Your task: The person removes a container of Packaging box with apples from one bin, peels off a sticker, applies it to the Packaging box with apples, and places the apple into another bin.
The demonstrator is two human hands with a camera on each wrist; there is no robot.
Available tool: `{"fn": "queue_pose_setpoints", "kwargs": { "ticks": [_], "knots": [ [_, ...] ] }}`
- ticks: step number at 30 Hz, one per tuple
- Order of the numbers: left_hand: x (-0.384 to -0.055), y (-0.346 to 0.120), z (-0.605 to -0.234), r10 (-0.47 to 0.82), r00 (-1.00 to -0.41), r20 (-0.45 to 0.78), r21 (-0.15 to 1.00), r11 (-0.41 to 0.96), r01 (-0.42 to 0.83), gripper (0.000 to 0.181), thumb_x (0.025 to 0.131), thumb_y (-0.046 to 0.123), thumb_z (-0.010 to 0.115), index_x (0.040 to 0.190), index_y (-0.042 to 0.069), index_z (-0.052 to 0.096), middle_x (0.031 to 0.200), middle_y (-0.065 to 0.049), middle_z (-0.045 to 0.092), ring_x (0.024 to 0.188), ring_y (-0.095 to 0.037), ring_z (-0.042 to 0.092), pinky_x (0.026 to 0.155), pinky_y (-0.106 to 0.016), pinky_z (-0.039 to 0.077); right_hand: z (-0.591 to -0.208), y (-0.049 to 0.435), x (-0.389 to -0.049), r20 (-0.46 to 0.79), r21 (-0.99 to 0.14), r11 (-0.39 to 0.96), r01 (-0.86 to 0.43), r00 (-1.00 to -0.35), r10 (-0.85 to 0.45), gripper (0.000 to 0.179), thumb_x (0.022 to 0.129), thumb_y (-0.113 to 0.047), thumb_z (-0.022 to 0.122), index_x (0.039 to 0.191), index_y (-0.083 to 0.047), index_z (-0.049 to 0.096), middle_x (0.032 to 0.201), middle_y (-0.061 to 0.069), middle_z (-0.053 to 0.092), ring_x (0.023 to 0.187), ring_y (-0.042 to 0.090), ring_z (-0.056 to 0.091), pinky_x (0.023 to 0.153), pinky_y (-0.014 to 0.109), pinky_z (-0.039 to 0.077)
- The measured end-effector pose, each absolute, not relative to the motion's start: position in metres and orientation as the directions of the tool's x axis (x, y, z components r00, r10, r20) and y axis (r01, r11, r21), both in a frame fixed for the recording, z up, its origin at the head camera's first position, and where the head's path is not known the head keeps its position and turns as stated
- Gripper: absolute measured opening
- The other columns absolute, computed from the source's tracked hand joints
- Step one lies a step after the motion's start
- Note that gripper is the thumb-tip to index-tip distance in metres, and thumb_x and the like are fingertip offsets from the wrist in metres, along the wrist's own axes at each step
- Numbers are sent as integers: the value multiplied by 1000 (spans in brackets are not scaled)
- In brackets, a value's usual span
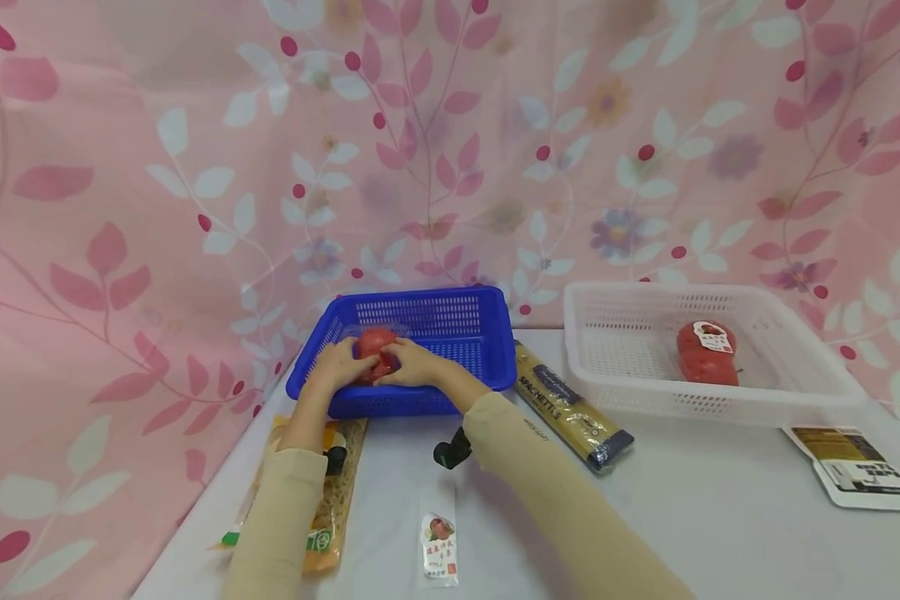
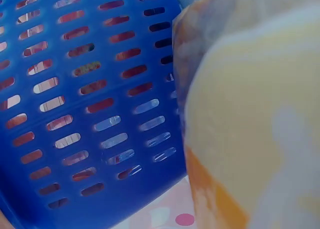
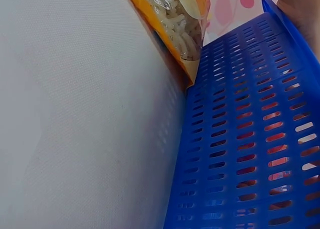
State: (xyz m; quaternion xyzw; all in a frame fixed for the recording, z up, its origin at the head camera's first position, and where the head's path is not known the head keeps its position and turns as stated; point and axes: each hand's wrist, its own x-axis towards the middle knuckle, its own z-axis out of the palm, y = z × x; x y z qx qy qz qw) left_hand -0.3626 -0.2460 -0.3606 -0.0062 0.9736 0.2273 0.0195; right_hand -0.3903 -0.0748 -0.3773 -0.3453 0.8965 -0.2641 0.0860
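Observation:
Inside the blue basket (image 1: 450,307), near its left side, is a pack of red tomatoes (image 1: 377,340). Clear film shows around it. My left hand (image 1: 336,364) grips the pack from the left, and my right hand (image 1: 416,365) grips it from the right, thumbs toward each other. Both forearms cross the basket's front rim. Through the slots of the blue basket wall (image 3: 235,114), red patches show in the right wrist view. The fingers' far sides are hidden.
Right of the blue basket stands a white basket (image 1: 720,408) holding another tomato pack (image 1: 708,354). A spaghetti packet (image 1: 570,408) lies between them. In front are an orange-edged noodle bag (image 1: 337,508) and a labelled clear strip (image 1: 440,546). A flat pouch (image 1: 858,467) lies far right.

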Motion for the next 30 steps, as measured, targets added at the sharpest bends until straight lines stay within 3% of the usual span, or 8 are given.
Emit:
{"fn": "queue_pose_setpoints", "kwargs": {
  "ticks": [5,11,14,23,30],
  "knots": [
    [-361,-249,-361,15,-999,-28,469,883,0,73,88,46,52,137,-4,32,138,-29,33,130,-50,14,99,-64,18,-377,-77,-393,40,-498,640,-586,-752,-657,68,82,-38,66,138,-8,39,144,15,33,134,27,24,105,44,27],
    [-360,-249,-363,56,-998,-20,513,858,38,84,81,57,57,137,0,34,137,-28,35,128,-47,19,98,-64,23,-376,-75,-393,50,-475,666,-575,-773,-632,69,79,-34,71,136,-7,41,141,14,37,134,26,24,105,41,29],
    [-363,-248,-366,80,-997,-14,532,845,61,83,79,55,61,138,1,35,137,-28,35,127,-45,22,98,-61,26,-376,-73,-392,52,-472,682,-559,-790,-611,69,78,-32,73,135,-8,43,141,16,35,133,27,26,103,40,31],
    [-365,-245,-369,92,-990,-110,583,812,10,95,77,57,63,146,9,19,149,-24,4,134,-44,7,100,-64,17,-378,-71,-394,54,-503,665,-552,-788,-613,71,77,-23,75,136,-7,39,143,22,27,130,32,30,101,42,34],
    [-365,-243,-369,119,-990,-76,590,806,52,95,72,55,69,144,10,26,151,-21,5,133,-44,13,99,-62,23,-377,-70,-394,32,-510,677,-530,-799,-601,76,77,-22,75,139,-8,34,143,21,24,128,33,34,100,44,35]
  ]
}}
